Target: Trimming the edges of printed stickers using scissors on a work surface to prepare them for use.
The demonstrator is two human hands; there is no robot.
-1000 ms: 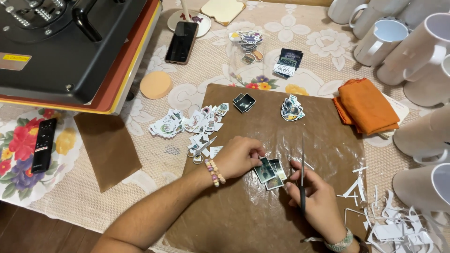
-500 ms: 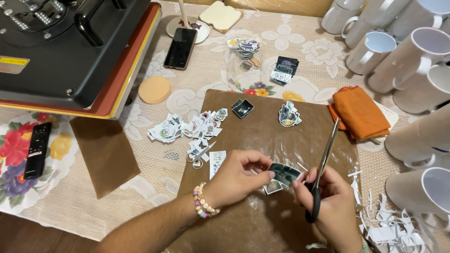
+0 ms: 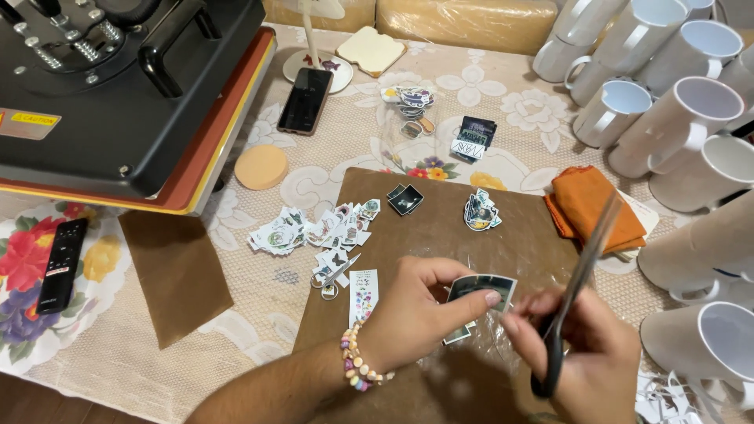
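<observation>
Head view shows us white mugs (image 3: 667,118) crowding our right hand (image 3: 585,365) gripping blurred scissors (image 3: 577,286), our left hand (image 3: 416,314) pinching a small print (image 3: 481,284), its picture indistinct.

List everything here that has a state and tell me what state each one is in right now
left hand: pinching a small dark picture cutout
right hand: gripping scissors, blades pointing up
phone: screen dark, lying flat
remote: lying flat on the flowered cloth
orange cloth: folded
heat press: closed
white mugs: lying on their sides
</observation>
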